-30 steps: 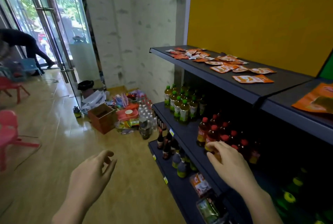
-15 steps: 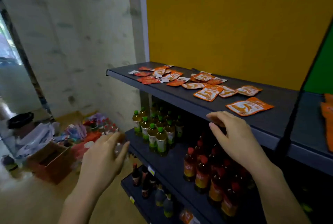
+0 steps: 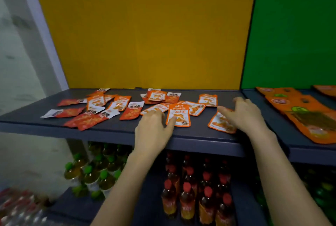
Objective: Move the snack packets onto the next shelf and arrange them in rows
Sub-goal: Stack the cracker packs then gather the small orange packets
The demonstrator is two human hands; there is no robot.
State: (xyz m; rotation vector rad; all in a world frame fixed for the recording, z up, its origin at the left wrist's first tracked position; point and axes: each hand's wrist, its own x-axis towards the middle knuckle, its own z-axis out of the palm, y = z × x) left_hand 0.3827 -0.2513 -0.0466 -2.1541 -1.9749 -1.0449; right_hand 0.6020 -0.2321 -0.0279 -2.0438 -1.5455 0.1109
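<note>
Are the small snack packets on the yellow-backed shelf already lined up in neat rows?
No, the small snack packets lie scattered and overlapping at odd angles across the shelf.

Dim, soft indoor light; slight overall blur, wide-angle bending at the edges.

Dark shelf (image 3: 116,131) strewn with loose orange snack packets (image 3: 179,116).

Open air above the dark shelf (image 3: 27,118); approach from 6 o'clock unobstructed. Yellow back panel (image 3: 145,31) closes 12 o'clock. Scattered snack packets (image 3: 116,106) cover 9–12 o'clock. Bare strip along front edge.
</note>
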